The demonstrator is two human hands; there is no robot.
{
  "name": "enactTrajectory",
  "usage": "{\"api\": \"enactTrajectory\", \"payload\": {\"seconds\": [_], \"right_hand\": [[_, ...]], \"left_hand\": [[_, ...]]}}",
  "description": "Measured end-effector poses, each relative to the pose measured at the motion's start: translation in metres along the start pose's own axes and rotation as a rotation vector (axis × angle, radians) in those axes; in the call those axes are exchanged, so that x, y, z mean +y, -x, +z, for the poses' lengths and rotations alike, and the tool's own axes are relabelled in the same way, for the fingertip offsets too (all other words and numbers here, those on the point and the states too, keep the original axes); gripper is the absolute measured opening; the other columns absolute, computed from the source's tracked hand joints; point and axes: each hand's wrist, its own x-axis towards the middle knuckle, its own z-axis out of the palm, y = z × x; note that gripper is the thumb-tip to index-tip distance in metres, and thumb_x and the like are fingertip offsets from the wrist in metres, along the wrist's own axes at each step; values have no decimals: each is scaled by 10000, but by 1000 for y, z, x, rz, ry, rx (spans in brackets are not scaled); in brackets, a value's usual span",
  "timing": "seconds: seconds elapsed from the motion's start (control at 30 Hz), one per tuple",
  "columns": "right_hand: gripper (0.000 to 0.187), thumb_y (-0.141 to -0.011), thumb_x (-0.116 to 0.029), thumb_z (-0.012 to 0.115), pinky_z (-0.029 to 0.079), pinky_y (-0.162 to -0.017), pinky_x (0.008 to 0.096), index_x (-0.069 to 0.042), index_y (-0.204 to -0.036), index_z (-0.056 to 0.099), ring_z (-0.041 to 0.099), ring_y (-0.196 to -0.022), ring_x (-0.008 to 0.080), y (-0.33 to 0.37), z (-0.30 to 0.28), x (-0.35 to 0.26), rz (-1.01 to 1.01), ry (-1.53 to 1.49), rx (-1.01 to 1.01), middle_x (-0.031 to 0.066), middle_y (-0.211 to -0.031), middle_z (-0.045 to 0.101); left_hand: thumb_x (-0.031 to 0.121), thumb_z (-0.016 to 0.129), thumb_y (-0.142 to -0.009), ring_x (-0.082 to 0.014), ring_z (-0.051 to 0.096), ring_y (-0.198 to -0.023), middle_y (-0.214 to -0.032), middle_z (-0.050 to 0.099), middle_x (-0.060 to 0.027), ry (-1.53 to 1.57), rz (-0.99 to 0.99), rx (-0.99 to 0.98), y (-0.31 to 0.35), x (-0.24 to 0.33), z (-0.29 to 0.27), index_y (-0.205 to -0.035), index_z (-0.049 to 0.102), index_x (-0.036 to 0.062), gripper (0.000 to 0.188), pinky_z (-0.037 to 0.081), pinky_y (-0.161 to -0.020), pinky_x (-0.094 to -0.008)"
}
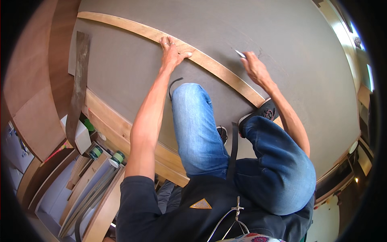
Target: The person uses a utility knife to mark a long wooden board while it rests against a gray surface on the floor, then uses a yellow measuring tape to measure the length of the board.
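A long pale wooden strip [217, 71] lies in a curve across the grey board [258, 28]. My left hand [172, 54] presses on the strip with fingers spread and thumb stretched out to the side. Beyond the strip, to the right, my right hand [254, 67] is closed around a slim white pen-like tool [240, 53]. Its pointed end sticks out to the upper left, just over the board; whether it touches cannot be told. Most of the tool is hidden by the fingers. Faint dark lines [258, 51] mark the board near it.
My bent knees and dark shoe [262, 113] are on the board, the shoe against the strip's near end. A dark narrow strip [80, 68] hangs over the left edge. Wooden beams [109, 113] run below it. An open bin [80, 185] holds long offcuts and green-banded rolls [96, 152].
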Motion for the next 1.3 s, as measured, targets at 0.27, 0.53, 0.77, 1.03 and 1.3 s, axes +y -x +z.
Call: {"api": "enactTrajectory", "payload": {"seconds": [0.27, 0.53, 0.77, 1.03, 1.3], "right_hand": [[263, -1026, -272, 480, 528, -645, 486, -12, -988, 485, 649, -730, 399, -76, 78, -57, -206, -2, -57, 210, -767, 625], [231, -1011, -261, 501, 525, -517, 468, -38, -959, 469, 645, -621, 379, -113, 105, -67, -362, 151, 47, 190, -710, 630], [223, -1016, -256, 497, 515, -491, 480, -37, -988, 461, 638, -592, 393, -115, 121, -66, -363, 128, -32, 207, -684, 618], [235, -1018, -262, 502, 516, -460, 453, -28, -1020, 482, 629, -538, 371, -121, 124, -58, -347, 153, -7, 181, -647, 609], [250, -1023, -257, 485, 528, -544, 500, -11, -1069, 475, 655, -624, 399, -118, 120, -61, -337, 85, -62, 228, -722, 648]], "left_hand": [[473, 898, -650, -408, 93, -1509, -1599, 20, -297, -120, -46, -17, 3, 2, -9, -1516, 150, -124, 1290, 282, -1203, -415], [485, 887, -668, -418, 55, -1513, -1603, 3, -311, -135, -76, -9, 0, 0, 6, -1535, 124, -84, 1288, 283, -1197, -415], [435, 918, -633, -403, 19, -1518, -1616, 5, -275, -69, -121, -21, 4, -12, 16, -1537, 124, -81, 1309, 216, -1229, -408], [423, 904, -632, -413, 3, -1519, -1619, 27, -286, -31, -136, -27, 5, 4, 0, -1544, 128, -71, 1295, 248, -1217, -459], [395, 908, -637, -398, -9, -1522, -1621, 0, -283, -31, -143, -23, 8, -1, 2, -1543, 120, -80, 1291, 215, -1232, -437]]}}
